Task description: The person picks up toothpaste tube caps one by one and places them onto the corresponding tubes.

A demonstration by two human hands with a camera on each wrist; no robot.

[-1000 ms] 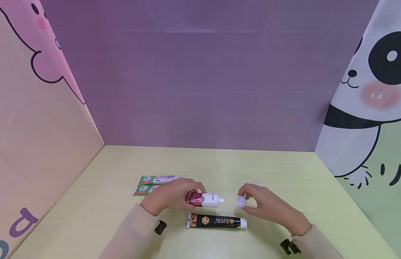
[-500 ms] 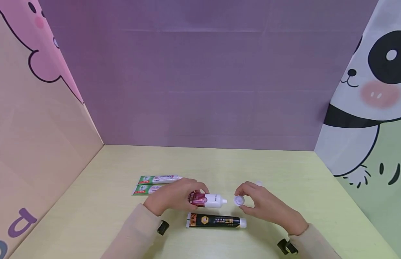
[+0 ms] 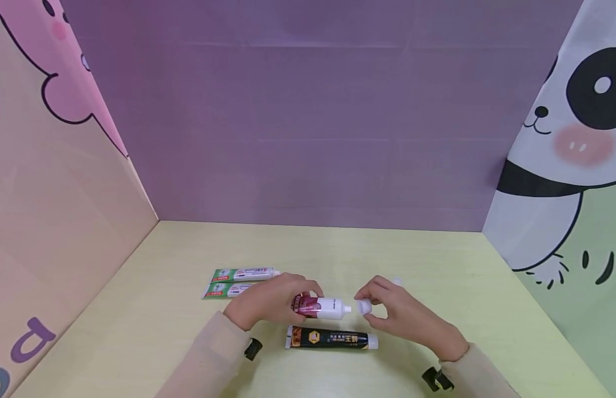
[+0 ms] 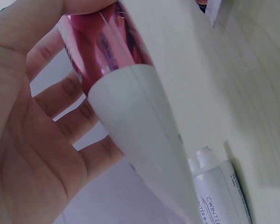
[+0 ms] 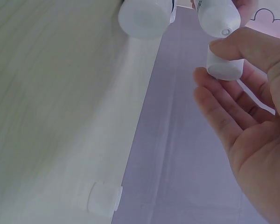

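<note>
Maroon-white tube (image 3: 326, 308): uncapped, gripped in left hand (image 3: 273, 298) | white cap (image 3: 364, 307): not yet on, pinched in right hand (image 3: 399, 313) near nozzle (image 3: 348, 309) | black tube (image 3: 332, 339): capped | second cap (image 5: 104, 199): loose, nearer table's (image 3: 462, 293) right edge

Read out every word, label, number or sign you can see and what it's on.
"CWINTER": white tube on the table, left wrist view; nearby print blurred.
"王": black tube; its other print is too small.
"d", roughly: tilted purple letter on the left wall; blue shape below cut off.
Too small to read: red-and-white tube and, in the head view, green-and-white tubes.
</note>
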